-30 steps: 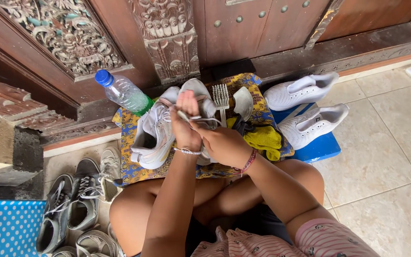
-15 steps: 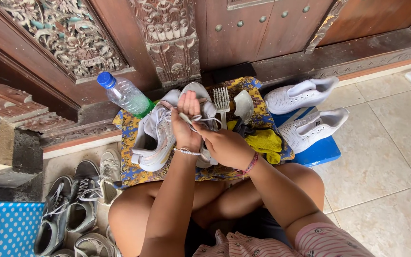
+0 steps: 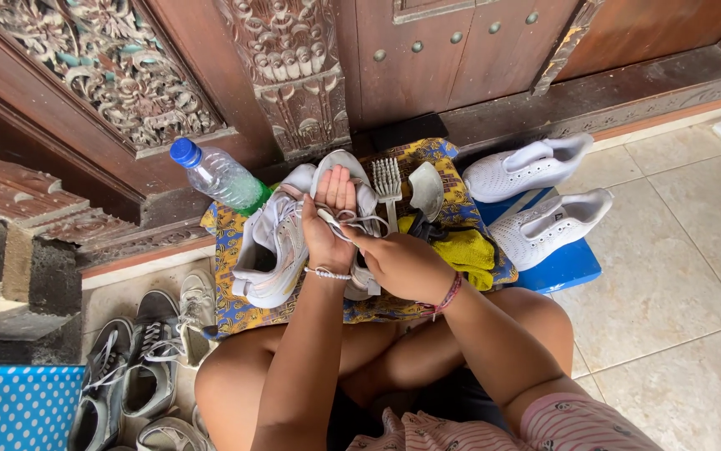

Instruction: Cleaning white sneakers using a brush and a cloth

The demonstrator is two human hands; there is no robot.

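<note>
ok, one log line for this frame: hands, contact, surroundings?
left hand: wound with white shoelace | right hand: pinching lace | under hands: white sneaker on patterned cloth | beside: brush, bottle

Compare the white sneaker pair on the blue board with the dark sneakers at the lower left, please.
The white mesh sneakers look clean and lie side by side on a blue board. The dark grey canvas sneakers look worn and stand crowded on the floor, their white laces loose. Neither pair is touched by a hand.
</note>
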